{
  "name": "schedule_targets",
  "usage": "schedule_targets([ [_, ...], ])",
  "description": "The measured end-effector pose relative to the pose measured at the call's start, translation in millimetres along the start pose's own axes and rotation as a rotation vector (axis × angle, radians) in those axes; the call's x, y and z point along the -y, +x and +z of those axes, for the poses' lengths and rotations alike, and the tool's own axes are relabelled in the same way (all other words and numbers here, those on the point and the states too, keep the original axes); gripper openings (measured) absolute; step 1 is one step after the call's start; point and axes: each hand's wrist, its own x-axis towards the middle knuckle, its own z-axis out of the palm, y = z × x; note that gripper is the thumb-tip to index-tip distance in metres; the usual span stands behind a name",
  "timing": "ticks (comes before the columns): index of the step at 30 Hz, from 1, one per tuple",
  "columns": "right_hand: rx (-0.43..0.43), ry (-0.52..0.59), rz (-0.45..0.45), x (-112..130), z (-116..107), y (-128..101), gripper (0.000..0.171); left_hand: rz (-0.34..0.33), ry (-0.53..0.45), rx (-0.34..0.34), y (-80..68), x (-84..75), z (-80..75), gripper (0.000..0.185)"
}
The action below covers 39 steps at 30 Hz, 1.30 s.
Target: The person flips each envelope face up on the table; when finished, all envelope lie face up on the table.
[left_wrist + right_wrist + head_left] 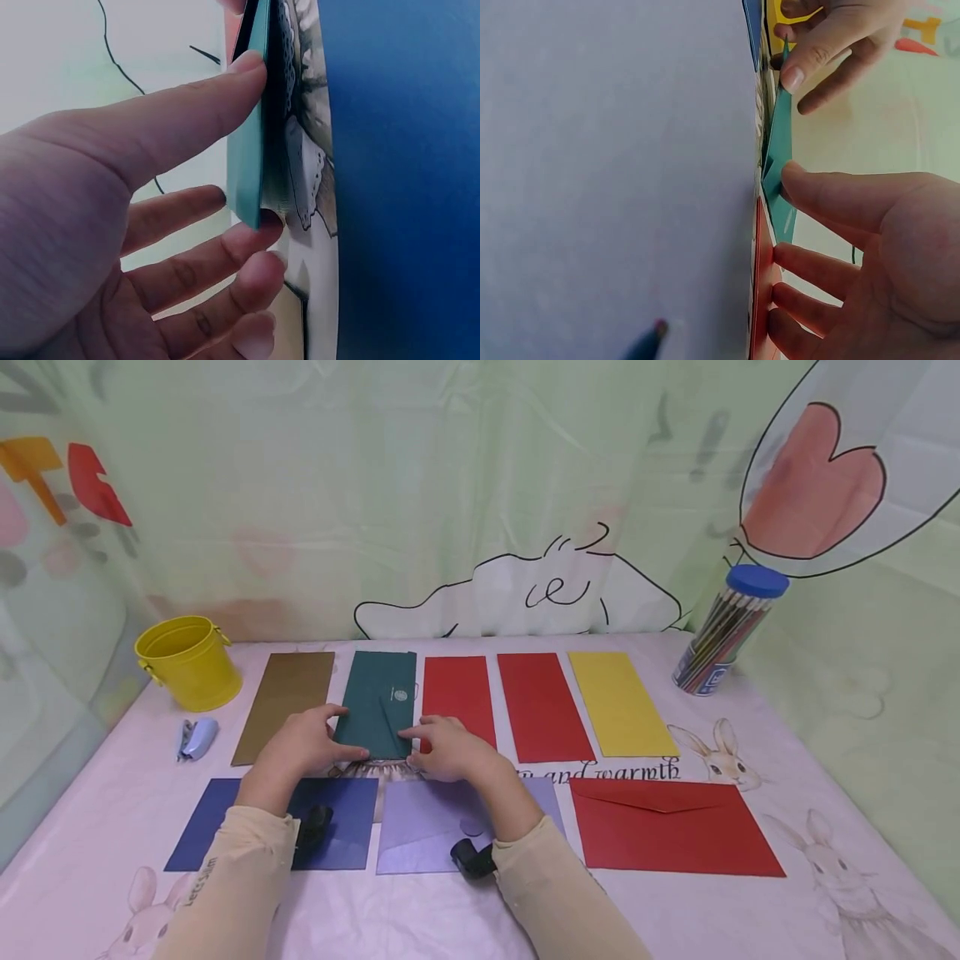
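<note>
A dark green envelope (375, 697) with a small pale round mark lies upright in the back row, its near end toward me. My left hand (306, 745) grips its near left corner, thumb on the near edge and fingers along the left side. In the left wrist view the envelope's teal edge (251, 165) passes between thumb and fingers. My right hand (453, 747) pinches the near right corner; its other fingers reach over the neighbouring red envelope (457, 689). In the right wrist view the green envelope (780, 150) spans both hands and looks slightly bent.
Beside it in the back row lie a brown envelope (288, 693), another red one (542, 706) and a yellow one (618, 706). Blue (337, 827), lavender (420, 835) and red (675, 835) envelopes lie in front. A yellow bucket (197, 672), stapler (198, 739) and pencil jar (723, 639) stand around.
</note>
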Motion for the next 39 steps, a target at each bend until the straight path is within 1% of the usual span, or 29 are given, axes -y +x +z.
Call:
schedule_targets([
  [9, 0.008, -0.002, 0.020, 0.2, 0.6, -0.8, 0.051, 0.015, 0.043, 0.011, -0.3, -0.5, 1.4, 0.078],
  [15, 0.012, 0.005, 0.021, 2.0, 0.1, -0.5, 0.055, 0.021, 0.041, 0.016, -0.5, 2.2, 1.1, 0.075],
  [21, 0.020, -0.010, 0.024, 2.2, 0.5, -0.1, 0.058, 0.029, 0.036, 0.007, 1.7, 5.1, 0.0, 0.074],
  [24, 0.041, -0.037, 0.030, 2.2, 0.5, -0.1, 0.061, 0.035, 0.020, -0.010, 2.7, 7.4, -2.1, 0.076],
  [27, 0.061, -0.055, 0.032, 2.1, 0.6, 0.3, 0.063, 0.035, -0.021, -0.036, 2.7, 12.0, -5.7, 0.079],
  [31, 0.067, -0.050, 0.033, 1.9, 0.4, -0.6, 0.064, 0.041, -0.094, -0.090, -1.1, 19.0, -13.5, 0.081],
  [34, 0.065, -0.044, 0.036, 1.7, -0.2, -1.5, 0.065, 0.051, -0.134, -0.139, -4.2, 22.9, -20.5, 0.080],
  [37, 0.058, -0.038, 0.030, 1.3, -0.1, -1.6, 0.065, 0.061, -0.148, -0.158, -4.6, 29.4, -26.4, 0.078],
  [39, 0.055, -0.033, 0.028, 0.9, 0.5, -1.6, 0.064, 0.065, -0.143, -0.151, -4.5, 36.8, -29.2, 0.078],
])
